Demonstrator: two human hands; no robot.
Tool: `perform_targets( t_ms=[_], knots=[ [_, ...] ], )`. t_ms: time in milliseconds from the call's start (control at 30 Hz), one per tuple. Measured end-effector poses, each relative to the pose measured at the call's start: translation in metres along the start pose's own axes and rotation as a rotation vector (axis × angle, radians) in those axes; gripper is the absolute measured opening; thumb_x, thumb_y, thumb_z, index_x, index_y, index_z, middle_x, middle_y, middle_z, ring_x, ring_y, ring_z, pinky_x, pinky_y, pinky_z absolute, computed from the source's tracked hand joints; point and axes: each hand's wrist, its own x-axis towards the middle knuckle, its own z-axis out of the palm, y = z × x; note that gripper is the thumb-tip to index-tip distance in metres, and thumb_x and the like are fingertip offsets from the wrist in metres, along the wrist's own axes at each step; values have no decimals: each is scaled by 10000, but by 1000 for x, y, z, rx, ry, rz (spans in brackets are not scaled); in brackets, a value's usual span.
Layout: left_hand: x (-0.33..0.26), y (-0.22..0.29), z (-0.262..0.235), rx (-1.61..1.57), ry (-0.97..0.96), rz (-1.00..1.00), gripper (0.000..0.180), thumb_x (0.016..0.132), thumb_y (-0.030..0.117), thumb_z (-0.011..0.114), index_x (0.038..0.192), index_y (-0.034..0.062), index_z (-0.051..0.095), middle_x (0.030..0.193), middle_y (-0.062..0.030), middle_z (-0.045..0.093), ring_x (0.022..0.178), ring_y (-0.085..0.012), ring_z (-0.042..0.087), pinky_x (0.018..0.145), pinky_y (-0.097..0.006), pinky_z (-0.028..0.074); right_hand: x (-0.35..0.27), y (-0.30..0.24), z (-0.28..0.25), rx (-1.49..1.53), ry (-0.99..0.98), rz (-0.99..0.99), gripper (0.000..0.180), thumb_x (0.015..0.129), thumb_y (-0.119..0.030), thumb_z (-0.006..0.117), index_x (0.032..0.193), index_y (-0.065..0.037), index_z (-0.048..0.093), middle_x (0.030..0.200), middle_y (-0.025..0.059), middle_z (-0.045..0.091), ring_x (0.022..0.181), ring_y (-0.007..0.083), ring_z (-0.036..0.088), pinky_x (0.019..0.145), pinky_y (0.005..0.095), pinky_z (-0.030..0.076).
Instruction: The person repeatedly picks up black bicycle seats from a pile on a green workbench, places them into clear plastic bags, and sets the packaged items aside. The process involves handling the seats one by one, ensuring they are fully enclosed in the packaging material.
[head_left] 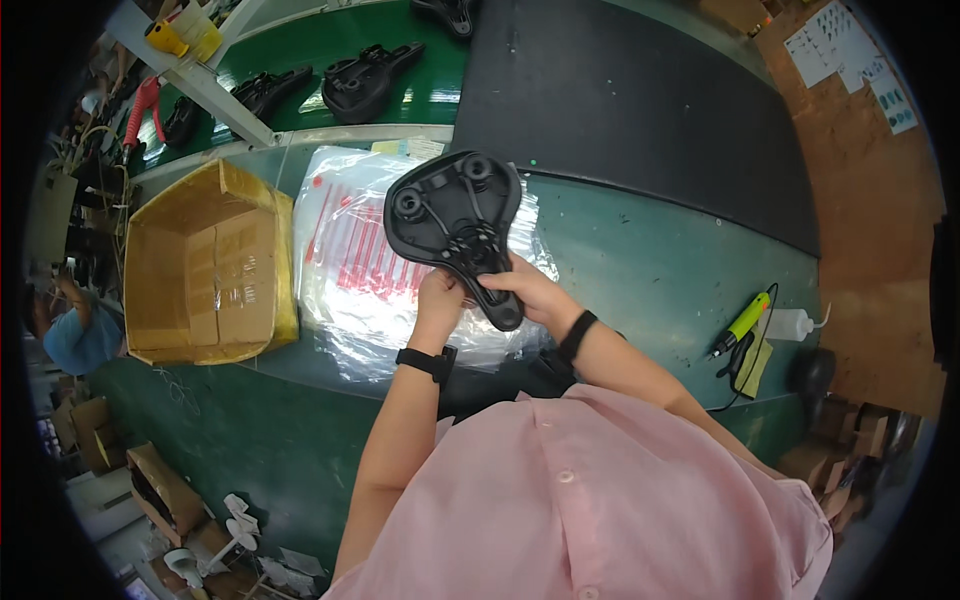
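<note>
A black bicycle saddle (430, 220) is held underside up over the bench, its wide end pointing away from me and its narrow nose toward me. My right hand (535, 292) grips the nose from the right, thumb lying across the underside. My left hand (438, 302) is closed beside the nose's left edge. Its fingertips are partly hidden there, and what they pinch cannot be made out. Beneath the saddle lies a stack of clear plastic bags (335, 235) with red print.
An open cardboard box (210, 345) stands left of the bags. More saddles (358, 88) rest on a green surface behind a metal rail. A black mat (640, 95) covers the far right. A green-and-black electric screwdriver (742, 325) and a white squeeze bottle (788, 324) lie at right.
</note>
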Motion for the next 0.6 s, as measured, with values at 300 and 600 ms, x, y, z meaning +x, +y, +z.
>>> perform_targets(
  t_ms=[300, 600],
  knots=[
    [-43, 36, -133, -819, 311, 35, 59, 953, 132, 547, 999, 100, 566, 828, 21, 575, 752, -94, 569, 739, -270, 504, 18, -2, -39, -318, 360, -54, 552, 733, -48, 762, 1214, 27, 501, 1032, 79, 623, 881, 162, 607, 806, 298, 493],
    [-26, 45, -93, -388, 293, 51, 238, 925, 169, 610, 1091, 3, 651, 783, 26, 598, 667, -53, 541, 591, -212, 465, -39, -57, 11, -1260, 165, -389, 593, 670, -41, 777, 1203, -65, 520, 1074, 127, 626, 999, 277, 620, 856, 330, 485]
  ],
)
